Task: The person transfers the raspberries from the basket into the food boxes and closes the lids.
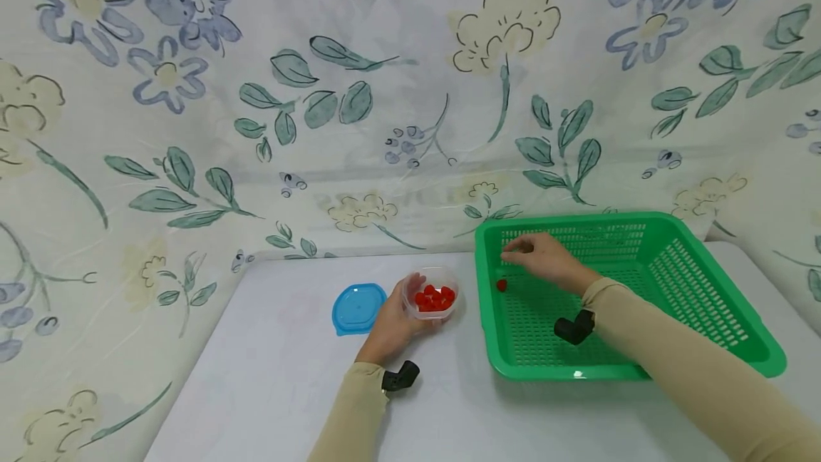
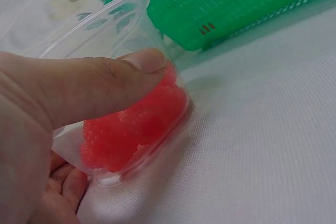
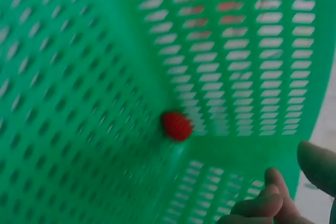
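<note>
My left hand (image 1: 393, 323) grips a small clear plastic tub (image 1: 410, 311) on the white table, its thumb along the side wall. Several red raspberries (image 2: 149, 116) lie in the bottom of the tub. Over the left part of a green plastic basket (image 1: 545, 373), my right hand (image 1: 545, 259) hovers with thumb and forefinger apart and nothing between them in the right wrist view. A single raspberry (image 3: 177, 126) sits low in the basket, against its wall, beyond the fingers. In the head view this one shows near the basket's left side, just below the right hand.
A blue lid (image 1: 358, 309) lies flat on the table to the left of the tub. The basket takes up the table's right side, with a raised rim all round. Behind the table hangs a floral cloth (image 1: 398, 91).
</note>
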`<state>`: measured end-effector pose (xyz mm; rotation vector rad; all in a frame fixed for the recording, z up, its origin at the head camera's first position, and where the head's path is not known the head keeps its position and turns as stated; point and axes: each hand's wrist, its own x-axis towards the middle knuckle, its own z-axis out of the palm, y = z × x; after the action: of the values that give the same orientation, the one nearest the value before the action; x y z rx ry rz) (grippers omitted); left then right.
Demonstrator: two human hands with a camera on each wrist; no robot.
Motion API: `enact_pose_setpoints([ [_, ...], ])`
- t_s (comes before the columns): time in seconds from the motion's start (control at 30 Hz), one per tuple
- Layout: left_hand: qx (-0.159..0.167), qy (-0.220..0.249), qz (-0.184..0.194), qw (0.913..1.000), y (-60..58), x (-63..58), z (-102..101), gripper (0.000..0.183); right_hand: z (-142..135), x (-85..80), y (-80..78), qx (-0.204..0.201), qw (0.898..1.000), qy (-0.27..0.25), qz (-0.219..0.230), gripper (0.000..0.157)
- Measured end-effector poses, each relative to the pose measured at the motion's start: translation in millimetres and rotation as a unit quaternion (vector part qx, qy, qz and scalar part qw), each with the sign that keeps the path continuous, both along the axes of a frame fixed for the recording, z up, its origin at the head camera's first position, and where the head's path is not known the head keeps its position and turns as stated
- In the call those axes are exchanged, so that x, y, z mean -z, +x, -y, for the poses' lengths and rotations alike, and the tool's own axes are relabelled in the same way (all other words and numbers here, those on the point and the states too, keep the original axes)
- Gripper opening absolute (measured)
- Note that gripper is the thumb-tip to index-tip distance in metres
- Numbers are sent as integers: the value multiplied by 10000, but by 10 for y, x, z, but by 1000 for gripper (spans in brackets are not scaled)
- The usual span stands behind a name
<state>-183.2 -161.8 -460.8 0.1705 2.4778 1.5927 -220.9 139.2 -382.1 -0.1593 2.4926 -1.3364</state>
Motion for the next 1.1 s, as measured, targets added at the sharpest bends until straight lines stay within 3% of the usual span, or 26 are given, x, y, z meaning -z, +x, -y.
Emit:
enact_pose_setpoints([
  [0.2, -6, 26, 65, 10000, 1, 0, -14, 97, -68, 92, -33, -412, 9978, 512, -82, 37],
  [0.53, 48, 101, 39, 9999, -12, 5, -3, 97, 21, 236, -25, -592, 9913, 1158, -204, 31],
  [0.77, 39, 86, 58, 9999, 7, 7, -6, 97, 66, 286, 0, -598, 9904, 1238, -170, 30],
  [1.1, 32, 133, 78, 9999, -2, 27, 10, 97, 129, 363, -1, -664, 9878, 1316, -511, 22],
])
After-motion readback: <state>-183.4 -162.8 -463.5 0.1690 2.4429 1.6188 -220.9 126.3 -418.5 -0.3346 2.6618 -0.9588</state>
